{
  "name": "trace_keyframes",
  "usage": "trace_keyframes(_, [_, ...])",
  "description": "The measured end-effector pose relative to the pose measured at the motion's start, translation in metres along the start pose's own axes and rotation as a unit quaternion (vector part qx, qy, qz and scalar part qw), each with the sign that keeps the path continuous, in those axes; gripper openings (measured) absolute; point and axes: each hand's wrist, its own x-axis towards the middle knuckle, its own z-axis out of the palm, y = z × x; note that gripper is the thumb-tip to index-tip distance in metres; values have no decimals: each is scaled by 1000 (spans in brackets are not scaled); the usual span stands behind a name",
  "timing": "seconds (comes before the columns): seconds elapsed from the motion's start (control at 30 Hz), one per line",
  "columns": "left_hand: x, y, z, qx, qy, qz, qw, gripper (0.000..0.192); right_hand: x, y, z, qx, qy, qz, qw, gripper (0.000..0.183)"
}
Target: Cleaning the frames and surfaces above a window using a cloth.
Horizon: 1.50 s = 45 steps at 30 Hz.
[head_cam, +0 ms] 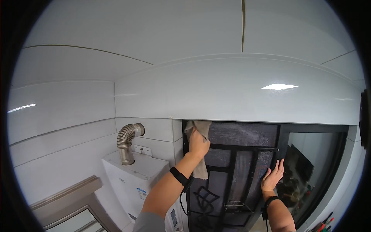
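Observation:
My left hand [200, 146] grips a grey-beige cloth [201, 171] and holds it against the top left corner of a dark mesh screen door [243, 134]. One end of the cloth hangs below my wrist. Black bars divide the mesh, which carries pale smudges. Lower down and to the right, my right hand [272, 178] rests with its palm towards the dark upright frame [285, 145] between the mesh and a glass pane [314, 142]. Nothing is held in it, and its thumb stands apart from the fingers. Each wrist wears a black band.
Left of the door hangs a white water heater [136, 171] with a ribbed metal flue pipe [126, 142] entering the wall. A thin rod handle [236, 205] crosses the lower mesh. White panels [232, 90] run above the door. A brown-framed window [89, 200] sits at lower left.

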Motion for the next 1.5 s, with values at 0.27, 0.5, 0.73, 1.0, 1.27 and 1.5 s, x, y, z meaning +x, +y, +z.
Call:
trace_keyframes(0.27, [-6,39,-61,51,90,127,986,50,0,13,0,-1,-5,4,1000,65])
trace_keyframes(0.5, [127,-15,-126,-9,131,-192,973,51,-2,18,-3,-15,-6,7,1000,63])
trace_keyframes(0.73, [234,-121,-170,233,296,-61,924,55,-5,7,1,19,-11,-4,1000,63])
trace_keyframes(1.0, [165,45,-55,101,185,316,925,27,-3,15,2,-12,-9,1,1000,62])
trace_keyframes(1.27, [193,-96,-138,202,111,-52,972,35,-3,25,-8,-10,1,0,1000,63])
trace_keyframes(1.5, [214,-77,-93,155,250,83,952,43,-4,20,-6,8,-6,9,1000,67])
